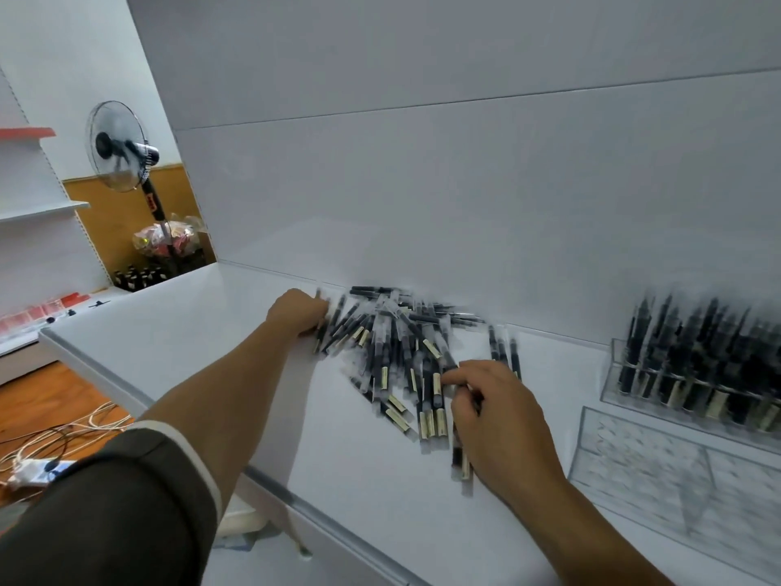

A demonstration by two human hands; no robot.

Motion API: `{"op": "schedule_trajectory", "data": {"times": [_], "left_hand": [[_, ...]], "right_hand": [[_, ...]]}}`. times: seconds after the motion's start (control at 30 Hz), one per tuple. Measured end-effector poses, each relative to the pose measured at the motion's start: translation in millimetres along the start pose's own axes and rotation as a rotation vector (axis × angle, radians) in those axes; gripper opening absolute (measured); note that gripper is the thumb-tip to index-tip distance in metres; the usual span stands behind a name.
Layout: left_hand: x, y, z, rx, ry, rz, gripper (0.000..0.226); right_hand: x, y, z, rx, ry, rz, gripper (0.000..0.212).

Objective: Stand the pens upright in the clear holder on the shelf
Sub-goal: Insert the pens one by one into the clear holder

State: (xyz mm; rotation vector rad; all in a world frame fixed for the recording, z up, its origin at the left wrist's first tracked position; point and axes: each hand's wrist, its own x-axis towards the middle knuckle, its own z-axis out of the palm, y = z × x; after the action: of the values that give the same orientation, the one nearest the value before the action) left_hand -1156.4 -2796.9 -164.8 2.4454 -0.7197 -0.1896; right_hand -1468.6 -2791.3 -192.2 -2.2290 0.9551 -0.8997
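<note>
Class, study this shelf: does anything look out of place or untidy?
Yes: a heap of pens lies flat and criss-crossed on the shelf, whereas the clear holder at right keeps its pens upright.

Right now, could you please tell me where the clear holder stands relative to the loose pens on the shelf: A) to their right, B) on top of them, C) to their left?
A: the clear holder stands at the right end of the shelf, and the loose pens lie heaped to its left.
</note>
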Motion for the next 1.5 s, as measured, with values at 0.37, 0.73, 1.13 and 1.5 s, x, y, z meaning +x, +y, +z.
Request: {"op": "schedule_trajectory", "data": {"times": [0.37, 0.73, 1.13, 1.5], "left_hand": [[-5.6, -25.4, -15.4, 0.012, -0.148, 0.015, 0.017], [-10.0, 5.6, -13.9, 0.253, -0.232, 0.030, 0.040], [-13.4, -14.3, 0.6, -0.037, -0.083, 0.152, 0.030], [-85.0, 13.9, -7.2, -0.623, -0.013, 0.271, 0.023]], "right_hand": [[-2.4, 3.0, 0.0, 0.278, -0.001, 0.086, 0.033], [-6.0, -2.6, -1.5, 0.338, -0.042, 0.057, 0.020], [-8.7, -7.7, -7.2, 0.371, -0.065, 0.075, 0.023], [-15.2, -25.9, -14.3, 0.533, 0.009, 0.106, 0.030]]}}
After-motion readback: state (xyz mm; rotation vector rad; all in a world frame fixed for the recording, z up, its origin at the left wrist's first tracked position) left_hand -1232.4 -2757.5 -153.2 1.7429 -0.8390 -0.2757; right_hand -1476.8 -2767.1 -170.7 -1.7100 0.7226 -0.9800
